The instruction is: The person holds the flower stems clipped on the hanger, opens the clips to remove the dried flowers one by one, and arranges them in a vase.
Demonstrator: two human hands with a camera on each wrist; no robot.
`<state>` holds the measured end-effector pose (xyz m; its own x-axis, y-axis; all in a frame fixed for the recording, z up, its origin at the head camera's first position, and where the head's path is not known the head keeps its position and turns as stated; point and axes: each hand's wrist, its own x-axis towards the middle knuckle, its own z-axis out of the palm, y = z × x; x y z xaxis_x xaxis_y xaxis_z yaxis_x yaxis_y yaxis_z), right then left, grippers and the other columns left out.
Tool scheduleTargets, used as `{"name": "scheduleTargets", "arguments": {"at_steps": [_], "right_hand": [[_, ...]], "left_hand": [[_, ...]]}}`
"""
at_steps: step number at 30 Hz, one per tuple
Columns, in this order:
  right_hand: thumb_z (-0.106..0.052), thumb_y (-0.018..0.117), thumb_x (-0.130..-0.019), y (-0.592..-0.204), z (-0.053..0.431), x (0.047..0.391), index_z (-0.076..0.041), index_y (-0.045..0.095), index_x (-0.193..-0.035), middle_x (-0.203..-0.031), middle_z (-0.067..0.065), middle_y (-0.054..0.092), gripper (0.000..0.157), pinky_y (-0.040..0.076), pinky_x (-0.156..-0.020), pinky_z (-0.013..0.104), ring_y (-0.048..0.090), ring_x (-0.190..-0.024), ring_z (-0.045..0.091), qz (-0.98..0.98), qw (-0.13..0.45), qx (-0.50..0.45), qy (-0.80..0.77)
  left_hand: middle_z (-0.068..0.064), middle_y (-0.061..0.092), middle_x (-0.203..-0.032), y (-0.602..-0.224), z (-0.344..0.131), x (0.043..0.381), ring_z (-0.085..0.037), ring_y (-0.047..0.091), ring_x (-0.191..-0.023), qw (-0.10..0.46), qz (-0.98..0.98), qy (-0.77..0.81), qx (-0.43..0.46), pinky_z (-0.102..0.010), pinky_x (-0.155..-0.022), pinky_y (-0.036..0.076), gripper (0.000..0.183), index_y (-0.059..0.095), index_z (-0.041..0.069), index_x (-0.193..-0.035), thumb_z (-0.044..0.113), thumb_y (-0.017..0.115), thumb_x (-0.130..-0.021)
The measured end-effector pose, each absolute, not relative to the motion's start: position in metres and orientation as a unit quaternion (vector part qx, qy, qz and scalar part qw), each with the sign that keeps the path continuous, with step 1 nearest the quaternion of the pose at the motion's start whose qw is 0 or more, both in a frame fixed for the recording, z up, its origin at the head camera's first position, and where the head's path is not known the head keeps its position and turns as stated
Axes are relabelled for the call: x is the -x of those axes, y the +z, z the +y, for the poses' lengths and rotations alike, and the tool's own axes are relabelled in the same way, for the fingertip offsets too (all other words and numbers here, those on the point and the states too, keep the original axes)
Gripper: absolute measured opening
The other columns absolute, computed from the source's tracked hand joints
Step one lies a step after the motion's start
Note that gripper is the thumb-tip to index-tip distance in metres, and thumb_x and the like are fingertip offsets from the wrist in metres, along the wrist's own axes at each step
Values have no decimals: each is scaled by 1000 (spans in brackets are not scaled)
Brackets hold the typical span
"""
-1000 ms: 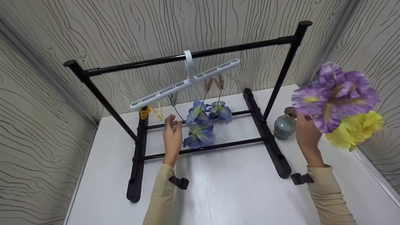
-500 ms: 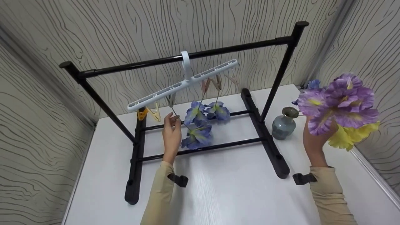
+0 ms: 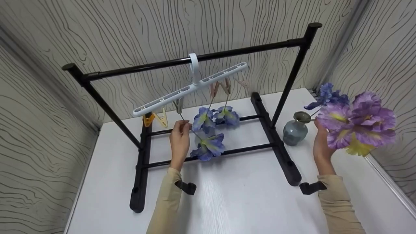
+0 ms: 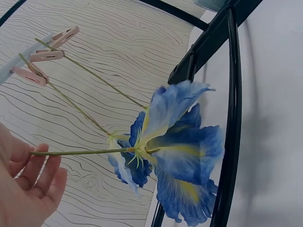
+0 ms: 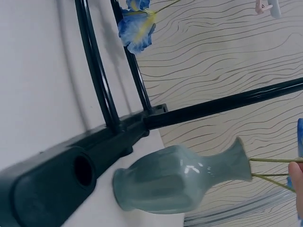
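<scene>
Left hand (image 3: pixel 179 143) pinches the thin green stem of a blue artificial iris (image 3: pixel 208 147). Its bloom hangs in front of the rack's lower bars. In the head view this stem leads up toward a grey clothespin (image 3: pixel 178 105). Two more blue irises (image 3: pixel 203 119) hang behind it from pinkish pegs (image 4: pixel 46 56) on the white hanger (image 3: pixel 191 88). Right hand (image 3: pixel 321 148) is beside the blue-green vase (image 3: pixel 295 131), partly hidden by a purple iris (image 3: pixel 364 122); fingertips (image 5: pixel 296 177) are at a stem just past the vase mouth. Several stems stand in the vase.
A black rack (image 3: pixel 287 87) stands on the white table (image 3: pixel 227 201), its feet reaching toward the front. Orange (image 3: pixel 148 119) and yellow (image 3: pixel 161 119) clothespins are at the hanger's left end. Behind the purple bloom show blue (image 3: pixel 328 96) and yellow (image 3: pixel 359 148) flowers. Patterned walls enclose the table.
Left fingers have closed on the blue iris stem, and its bloom has dipped slightly toward the front. The purple bloom has turned and sunk lower at the right, uncovering the blue flower behind it.
</scene>
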<state>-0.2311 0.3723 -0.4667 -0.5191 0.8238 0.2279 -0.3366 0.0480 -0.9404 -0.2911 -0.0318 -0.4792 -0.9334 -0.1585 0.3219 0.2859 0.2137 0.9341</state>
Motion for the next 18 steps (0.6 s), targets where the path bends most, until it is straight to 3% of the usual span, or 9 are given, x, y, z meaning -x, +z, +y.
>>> {"name": "scheduleTargets", "arguments": {"at_steps": [3,6,12,18], "right_hand": [[10,69,-90,-479,374,237,-5,69,-109,-101,4,72,24,57,-90,26,69,-97,17,-483,474,160,719],[17,67,-89,-485,372,240,2,65,-110,-98,16,71,25,60,-81,31,72,-85,25,-407,498,121,756],[15,67,-91,-481,372,244,2,66,-96,-87,9,71,14,59,-88,29,74,-80,17,-353,446,188,800],[20,66,-90,-486,376,249,10,67,-87,-82,15,69,11,61,-78,29,73,-79,22,-346,456,180,800]], "left_hand": [[-24,71,-103,-480,-33,290,-40,68,-100,177,-754,-630,48,-48,-90,55,14,66,-5,-111,2,54,-106],[-24,71,-104,-480,-34,289,-40,68,-101,175,-755,-630,51,-47,-91,55,15,65,-6,-111,3,55,-106],[-20,71,-102,-480,-36,288,-34,68,-96,179,-759,-624,48,-43,-87,56,14,65,-4,-111,4,54,-107],[-21,71,-104,-481,-36,288,-38,68,-97,181,-763,-619,44,-43,-86,55,14,65,-4,-111,5,55,-107]]}}
